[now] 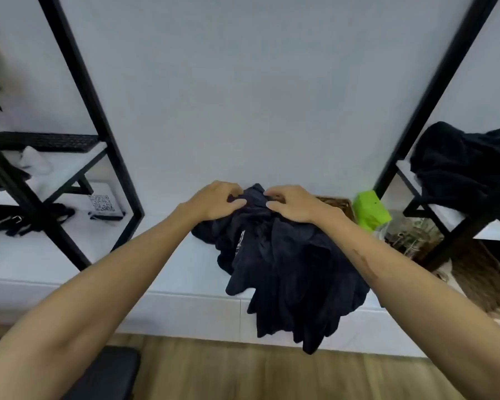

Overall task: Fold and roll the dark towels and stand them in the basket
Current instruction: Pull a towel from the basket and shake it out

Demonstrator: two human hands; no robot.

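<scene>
Both hands (218,202) (290,204) pinch dark towel (286,264) top edge.

Dark navy towel (286,264), bright green box (371,210), brown woven basket (342,206), black shelf frame (78,90).

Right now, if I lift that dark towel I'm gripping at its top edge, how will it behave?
Probably floppy: the dark towel bunches between left hand and right hand and droops over the ledge. Likely light, and it should hang and unfurl rather than keep shape.

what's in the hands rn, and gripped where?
Both the left hand and right hand pinch the dark towel at its bunched top edge.
</scene>
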